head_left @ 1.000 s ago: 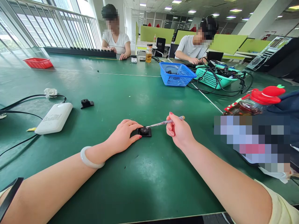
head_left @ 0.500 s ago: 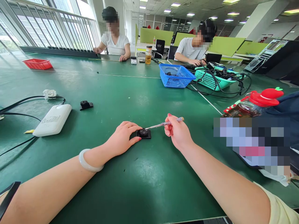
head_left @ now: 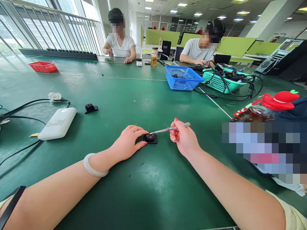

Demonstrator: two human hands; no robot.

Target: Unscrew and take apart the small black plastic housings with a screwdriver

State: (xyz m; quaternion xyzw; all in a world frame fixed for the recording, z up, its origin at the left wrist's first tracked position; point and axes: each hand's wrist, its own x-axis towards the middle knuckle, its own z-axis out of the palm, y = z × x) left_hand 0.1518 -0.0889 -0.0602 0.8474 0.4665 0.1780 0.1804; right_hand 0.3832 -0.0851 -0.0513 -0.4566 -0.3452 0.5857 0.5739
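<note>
A small black plastic part (head_left: pixel 150 138) with a raised block on a flat base lies on the green table (head_left: pixel 115 95). My left hand (head_left: pixel 128 142) grips its left side between thumb and fingers. In my right hand (head_left: pixel 181 135) is a slim screwdriver (head_left: pixel 165 129) with a clear handle, held like a pen. Its tip points left and meets the top of the part's raised block, close to my left fingertips; whether it sits in a screw is too small to tell. Another black part (head_left: pixel 90 108) of similar look lies farther off to the left.
A white power bank (head_left: pixel 58 124) with black cables lies at left, and a red tray (head_left: pixel 43 66) behind it. Blue (head_left: pixel 183 83) and teal (head_left: pixel 220 83) baskets, the latter with cables, stand beyond. A red-lidded bottle (head_left: pixel 260 111) is at right. Two people sit across the table.
The whole view has shifted slightly, moving things a little to the right in the picture. Both hands keep their hold, with the screwdriver tip still at the black part.
</note>
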